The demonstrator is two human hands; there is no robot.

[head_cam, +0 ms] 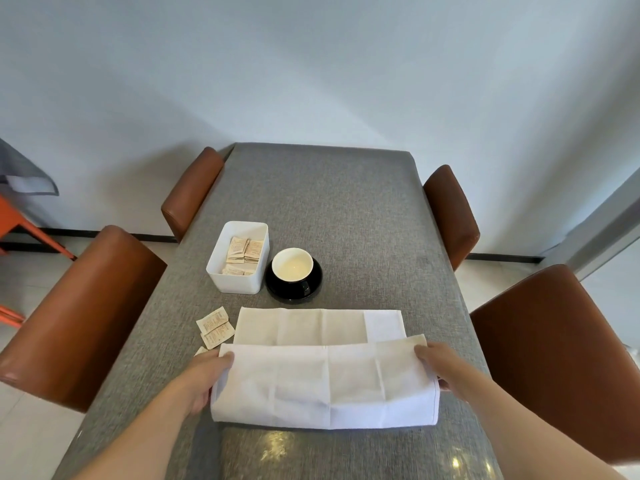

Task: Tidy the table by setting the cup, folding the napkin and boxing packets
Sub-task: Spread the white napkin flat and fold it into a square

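A white napkin [322,372] lies on the grey table near me, its near half lifted and folded over toward the far half. My left hand [207,375] grips its left edge and my right hand [440,365] grips its right edge. Behind it a white cup [292,265] stands on a black saucer [311,289]. To the cup's left a white box [239,258] holds several packets [244,251]. Three loose packets [214,327] lie on the table left of the napkin, one partly hidden by my left hand.
The table [346,209] wears a grey cloth and reaches to the white wall. Brown padded chairs stand along both sides: two on the left [79,317] and two on the right [557,358]. An orange frame [20,223] stands at far left.
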